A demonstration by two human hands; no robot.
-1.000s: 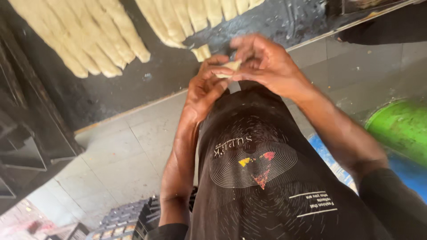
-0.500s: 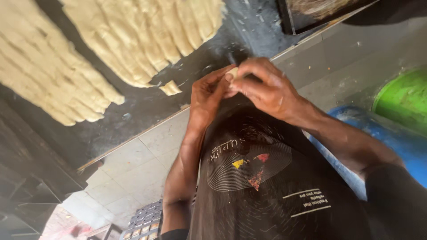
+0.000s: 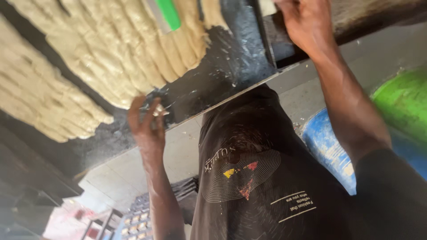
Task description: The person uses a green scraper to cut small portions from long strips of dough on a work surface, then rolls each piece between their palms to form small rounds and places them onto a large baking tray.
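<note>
Left hand [image 3: 147, 126]: arm stretched out, fingers spread apart, fingertips touching the dark table [image 3: 222, 75] at the end of the dough strips [image 3: 111, 66].
Right hand [image 3: 307, 26]: reaching far up to a dark tray [image 3: 347, 22]; fingers are cut off, cannot tell.

head view: looks steeply down from the wearer's head, close over the dark worktable [image 3: 231, 75] edge.
shared: single view.

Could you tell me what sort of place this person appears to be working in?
Probably a small bakery or dough-preparation area. Rows of pale dough strips lie on a dark, floury worktable, a green-handled scraper rests on them, and the left hand sits at the table edge while the right hand reaches toward a dark tray.
</note>
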